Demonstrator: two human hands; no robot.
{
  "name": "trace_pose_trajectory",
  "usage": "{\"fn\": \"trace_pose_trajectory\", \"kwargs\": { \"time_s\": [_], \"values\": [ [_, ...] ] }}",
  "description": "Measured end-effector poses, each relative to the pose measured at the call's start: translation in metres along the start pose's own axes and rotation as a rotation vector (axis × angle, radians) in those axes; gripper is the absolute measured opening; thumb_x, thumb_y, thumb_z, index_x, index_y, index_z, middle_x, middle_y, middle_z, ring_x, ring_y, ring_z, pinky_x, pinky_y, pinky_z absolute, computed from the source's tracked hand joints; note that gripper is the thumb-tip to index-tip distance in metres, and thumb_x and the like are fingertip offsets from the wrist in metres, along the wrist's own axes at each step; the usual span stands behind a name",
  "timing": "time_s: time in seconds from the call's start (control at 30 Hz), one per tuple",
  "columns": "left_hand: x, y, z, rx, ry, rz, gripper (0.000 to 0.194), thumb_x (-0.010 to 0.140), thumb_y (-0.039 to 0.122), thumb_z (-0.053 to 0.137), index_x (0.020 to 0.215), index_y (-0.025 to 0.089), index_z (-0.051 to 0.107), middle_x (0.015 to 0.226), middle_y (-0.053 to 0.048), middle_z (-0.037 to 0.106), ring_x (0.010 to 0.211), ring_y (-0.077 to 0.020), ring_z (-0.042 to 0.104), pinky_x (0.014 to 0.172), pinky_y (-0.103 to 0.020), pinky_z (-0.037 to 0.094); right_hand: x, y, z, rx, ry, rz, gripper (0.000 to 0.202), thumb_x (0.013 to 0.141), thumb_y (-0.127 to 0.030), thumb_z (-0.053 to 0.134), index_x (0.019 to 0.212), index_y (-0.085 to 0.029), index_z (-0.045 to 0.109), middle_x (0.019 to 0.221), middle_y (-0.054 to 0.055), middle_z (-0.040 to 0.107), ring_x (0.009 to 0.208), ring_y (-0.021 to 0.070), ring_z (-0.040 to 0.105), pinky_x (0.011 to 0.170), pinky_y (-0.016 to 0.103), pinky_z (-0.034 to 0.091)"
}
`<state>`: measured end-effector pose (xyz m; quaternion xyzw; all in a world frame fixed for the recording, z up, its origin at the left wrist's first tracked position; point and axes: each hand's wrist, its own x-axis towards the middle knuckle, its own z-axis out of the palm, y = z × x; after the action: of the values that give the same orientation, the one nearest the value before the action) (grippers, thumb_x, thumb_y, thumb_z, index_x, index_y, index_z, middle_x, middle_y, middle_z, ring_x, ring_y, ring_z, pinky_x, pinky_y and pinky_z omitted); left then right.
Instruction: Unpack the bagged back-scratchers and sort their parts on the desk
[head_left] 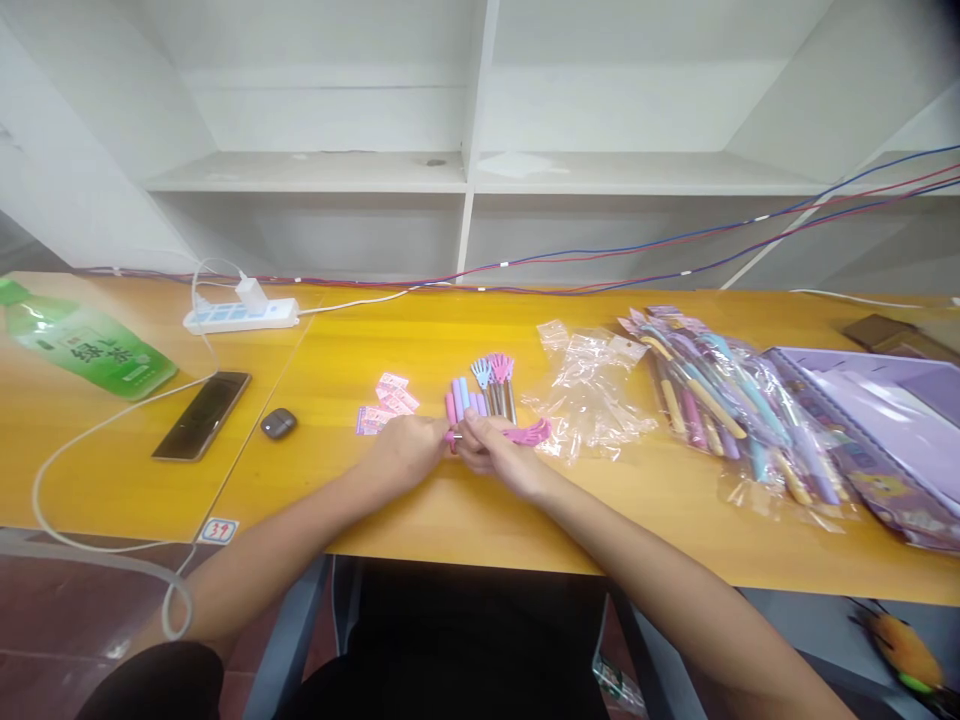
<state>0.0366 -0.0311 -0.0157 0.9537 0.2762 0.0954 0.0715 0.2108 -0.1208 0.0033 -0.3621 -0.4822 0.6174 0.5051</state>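
Just past the table's front edge, my left hand [414, 450] and my right hand [496, 456] meet, both closed on one pink back scratcher [535, 432]. Its pink claw-shaped head sticks out to the right of my right hand, and a short bit of metal rod shows between the two hands. My fingers hide most of the handle. Right behind them lie several more back scratcher parts: pink and purple handles [460, 396], and metal rods with blue and pink hand-shaped heads [492, 370]. Pink printed cards [393, 396] lie beyond my left hand.
Clear plastic bags [592, 385] lie right of my hands, then a pile of bagged back scratchers [720, 390] and a purple box [900, 385]. Leftward are an earbud case [278, 424], a phone [202, 416], a green bottle [90, 345] and a power strip [244, 316].
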Motion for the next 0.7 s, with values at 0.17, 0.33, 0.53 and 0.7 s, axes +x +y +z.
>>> {"fn": "trace_pose_trajectory", "kwargs": {
  "time_s": [0.17, 0.33, 0.53, 0.7],
  "values": [
    [0.001, 0.012, -0.016, -0.247, -0.189, -0.083, 0.030, 0.093, 0.017, 0.053, 0.063, 0.019, 0.057, 0.054, 0.001, 0.046, 0.049, -0.0137, 0.041, 0.054, -0.029, 0.027, -0.007, -0.004, -0.006, -0.169, -0.062, -0.042, 0.062, 0.107, -0.065, 0.048, 0.064, -0.023, 0.031, 0.059, -0.008, 0.026, 0.052, 0.0090, 0.023, 0.052, 0.027, 0.019],
    [-0.001, 0.017, -0.036, -0.652, -0.381, 0.058, 0.032, 0.086, 0.016, 0.059, 0.062, 0.021, 0.039, 0.058, 0.005, 0.033, 0.052, -0.0108, 0.031, 0.054, -0.029, 0.025, -0.015, -0.030, -0.012, -0.430, -0.276, -0.217, 0.059, 0.112, -0.053, 0.044, 0.063, -0.022, 0.036, 0.062, -0.005, 0.032, 0.056, 0.0104, 0.030, 0.058, 0.029, 0.027],
    [0.001, 0.008, -0.043, -0.979, -0.808, 0.212, 0.059, 0.087, 0.047, 0.076, 0.064, 0.023, 0.027, 0.061, 0.007, 0.023, 0.056, -0.0109, 0.023, 0.053, -0.030, 0.024, -0.018, -0.039, -0.019, -0.403, -0.402, -0.196, 0.056, 0.111, -0.048, 0.047, 0.063, -0.020, 0.041, 0.061, -0.004, 0.036, 0.056, 0.0102, 0.034, 0.058, 0.029, 0.027],
    [0.008, 0.006, -0.023, -0.824, -0.231, -0.065, 0.037, 0.102, 0.053, 0.058, 0.084, 0.022, 0.049, 0.074, 0.003, 0.046, 0.066, -0.0142, 0.045, 0.063, -0.029, 0.037, -0.002, -0.010, -0.021, -0.054, 0.102, -0.034, 0.033, 0.102, -0.056, 0.064, 0.101, -0.024, 0.059, 0.057, -0.012, 0.033, 0.042, 0.0072, 0.022, 0.040, 0.022, 0.025]
  ]
}}
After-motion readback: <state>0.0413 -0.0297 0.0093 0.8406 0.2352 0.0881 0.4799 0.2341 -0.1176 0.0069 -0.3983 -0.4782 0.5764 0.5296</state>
